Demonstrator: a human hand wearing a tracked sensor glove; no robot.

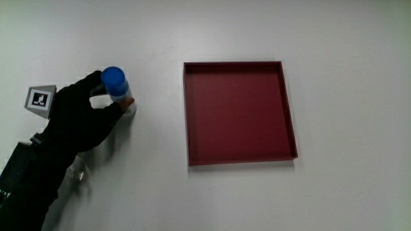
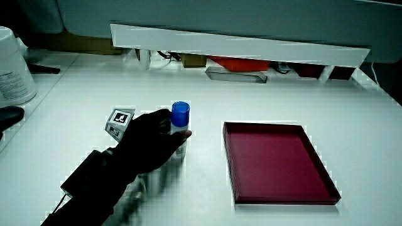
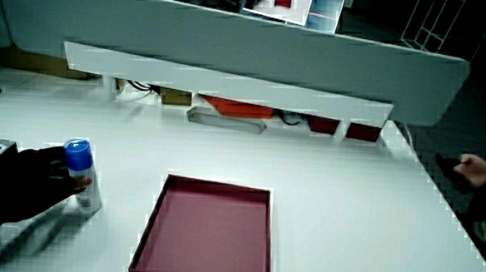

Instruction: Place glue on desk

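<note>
A glue stick with a blue cap (image 1: 115, 80) and a white body stands upright on the white table (image 1: 257, 199), beside the dark red tray (image 1: 239, 113). It shows in both side views too (image 2: 180, 114) (image 3: 78, 156). The gloved hand (image 1: 83, 119) wraps its fingers around the glue stick's body, thumb on the side nearer the person. A patterned cube (image 1: 40, 99) sits on the back of the hand. The stick's base appears to rest on the table.
The red tray (image 2: 276, 162) holds nothing. A low white partition (image 2: 239, 44) runs along the table's edge farthest from the person, with a clear box (image 2: 237, 76) under it. A large white container (image 2: 14, 66) stands near a table corner.
</note>
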